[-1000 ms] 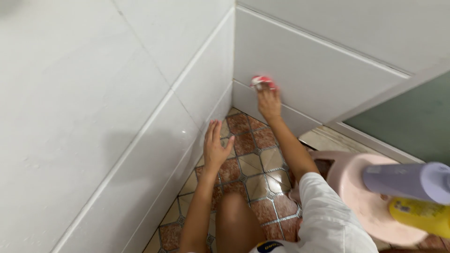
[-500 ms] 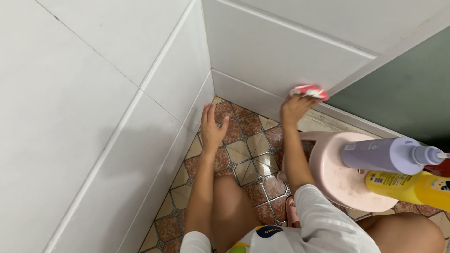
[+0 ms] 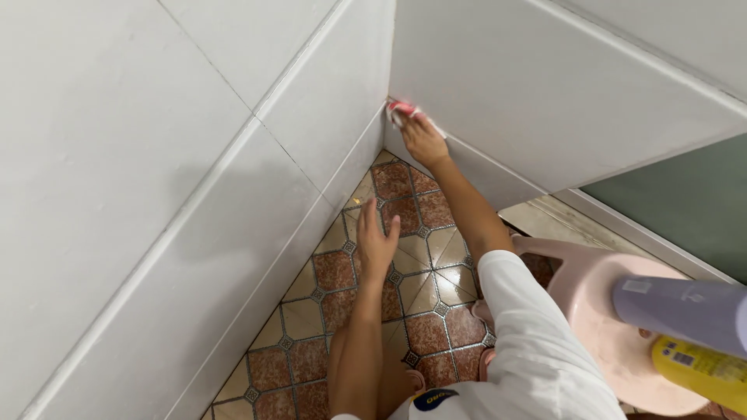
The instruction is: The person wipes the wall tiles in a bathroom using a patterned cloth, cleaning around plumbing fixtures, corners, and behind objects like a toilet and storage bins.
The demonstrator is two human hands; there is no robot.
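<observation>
Right hand (image 3: 424,140) stretched far forward, fingers closed on red-and-white cloth (image 3: 401,110), pressing it to white wall tile (image 3: 529,93) right at the corner, on the grout line running off to the right. Left hand (image 3: 377,241) nearer the body, open and flat, braced on patterned floor (image 3: 334,272). Pink stool (image 3: 599,311) at right, carrying purple bottle (image 3: 685,307) and yellow bottle (image 3: 700,362), both lying down.

A floor of glossy red-brown and cream patterned tiles (image 3: 420,292) carries a round pale pink plastic stool (image 3: 599,311); the left hand (image 3: 376,245) rests flat on it
</observation>
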